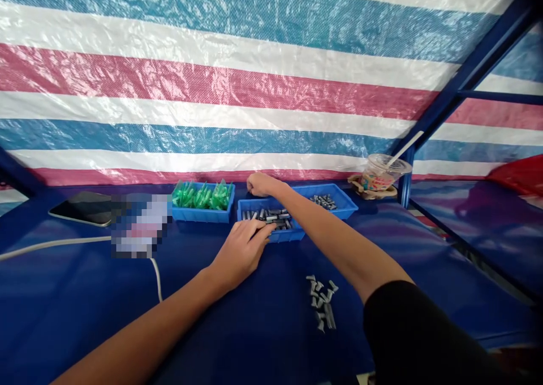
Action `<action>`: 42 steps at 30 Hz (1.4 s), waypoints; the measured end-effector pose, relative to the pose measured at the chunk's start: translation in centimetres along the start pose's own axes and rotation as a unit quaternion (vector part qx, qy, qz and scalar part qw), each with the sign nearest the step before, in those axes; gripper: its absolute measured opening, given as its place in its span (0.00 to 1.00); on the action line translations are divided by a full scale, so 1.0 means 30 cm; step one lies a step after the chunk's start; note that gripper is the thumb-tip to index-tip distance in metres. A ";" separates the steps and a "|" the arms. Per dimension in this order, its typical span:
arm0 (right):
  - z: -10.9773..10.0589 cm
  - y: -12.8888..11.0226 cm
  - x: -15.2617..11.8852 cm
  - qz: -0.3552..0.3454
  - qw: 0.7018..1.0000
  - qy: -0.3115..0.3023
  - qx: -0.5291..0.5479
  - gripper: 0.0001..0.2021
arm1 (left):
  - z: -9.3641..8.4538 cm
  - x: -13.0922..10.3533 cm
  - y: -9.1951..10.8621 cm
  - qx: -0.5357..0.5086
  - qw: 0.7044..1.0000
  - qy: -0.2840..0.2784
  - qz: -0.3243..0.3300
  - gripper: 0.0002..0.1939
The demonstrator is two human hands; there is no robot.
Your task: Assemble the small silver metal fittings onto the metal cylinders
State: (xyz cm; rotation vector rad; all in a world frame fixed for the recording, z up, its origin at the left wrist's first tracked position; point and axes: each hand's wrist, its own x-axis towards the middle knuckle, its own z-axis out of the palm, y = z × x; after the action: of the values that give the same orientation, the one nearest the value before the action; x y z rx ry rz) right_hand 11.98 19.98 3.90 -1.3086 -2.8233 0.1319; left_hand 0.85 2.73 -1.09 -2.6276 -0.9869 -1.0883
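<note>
My left hand [242, 249] rests at the front edge of a blue plastic bin [286, 236] filled with short grey metal cylinders [271, 214]. Its fingers stretch over the rim, with the thumb reaching toward the cylinders. Beyond that bin's back edge is my right hand [263, 185], its fingers curled closed; whatever they hold is hidden. The right forearm passes over the bins. A second blue bin [345, 203], with small metal screws [324, 202], sits to the right. On the near tabletop lies a loose group of countersunk screws [321, 297] beside a metal cylinder [330, 316].
Another blue bin [203, 214] on the left holds green plastic packets [202, 195]. A phone [80, 208] lies farther left, near a pale cable [55, 242] and a blurred-out item. A plastic cup [382, 173] with a straw stands back right by a blue metal post [406, 190].
</note>
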 end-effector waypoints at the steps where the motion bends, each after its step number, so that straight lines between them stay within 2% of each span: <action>1: -0.022 0.001 -0.026 0.000 1.000 0.011 0.002 0.08 | 0.000 -0.002 0.002 -0.001 1.000 0.012 -0.007 0.16; 3: -0.078 0.014 -0.105 0.001 0.998 0.056 0.005 0.07 | 0.000 -0.003 0.006 0.001 0.999 0.040 -0.022 0.16; 5: -0.132 0.049 -0.213 0.016 0.990 0.139 0.001 0.09 | -0.001 -0.002 0.011 0.000 0.998 0.056 -0.023 0.18; 7: -0.160 0.102 -0.334 0.054 0.949 0.309 0.016 0.09 | -0.005 0.001 0.019 -0.007 0.998 0.063 -0.010 0.19; 8: -0.161 0.130 -0.393 0.083 0.926 0.369 0.015 0.10 | -0.008 0.002 0.026 -0.013 0.998 0.065 0.001 0.18; 9: -0.152 0.156 -0.448 0.108 0.913 0.393 0.006 0.10 | -0.011 0.002 0.034 -0.021 0.997 0.067 0.014 0.18; 12: -0.088 0.187 -0.579 0.128 0.937 0.322 -0.041 0.10 | -0.019 0.000 0.075 -0.067 0.995 0.046 0.058 0.16; 14: -0.036 0.161 -0.631 0.131 0.945 0.296 -0.037 0.14 | -0.019 -0.002 0.106 -0.107 0.991 -0.006 0.083 0.13; 15: -0.014 0.138 -0.648 0.110 0.955 0.275 -0.019 0.17 | -0.016 -0.001 0.119 -0.124 0.988 -0.039 0.088 0.12; 17: 0.020 0.090 -0.662 0.041 0.981 0.188 0.020 0.25 | -0.004 0.002 0.128 -0.145 0.983 -0.090 0.061 0.11; 20: 0.051 0.052 -0.645 0.011 0.990 0.133 0.051 0.24 | 0.020 0.012 0.099 -0.155 0.980 -0.115 -0.054 0.10; 22: 0.066 0.054 -0.621 0.024 0.987 0.145 0.058 0.20 | 0.033 0.019 0.064 -0.147 0.976 -0.127 -0.099 0.10; 28: 0.116 0.060 -0.567 0.052 0.971 0.231 0.019 0.13 | 0.046 0.036 -0.012 -0.116 0.976 -0.151 -0.105 0.11; 35: 0.164 0.047 -0.545 0.058 0.949 0.309 0.001 0.12 | 0.045 0.038 -0.019 -0.049 0.982 -0.126 -0.132 0.10; 38: 0.171 0.053 -0.543 0.052 0.945 0.323 0.001 0.11 | 0.009 0.031 -0.008 -0.017 0.990 -0.089 -0.106 0.09; 42: 0.175 0.047 -0.539 0.047 0.940 0.337 -0.019 0.10 | -0.104 0.023 -0.042 0.038 0.997 -0.033 -0.063 0.09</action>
State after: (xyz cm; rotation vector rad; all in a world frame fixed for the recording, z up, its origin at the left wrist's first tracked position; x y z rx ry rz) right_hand 23.20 8.21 -1.28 -1.1960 -2.1911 -0.3128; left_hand -1.41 2.98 1.50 -2.5859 -1.1982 -0.9738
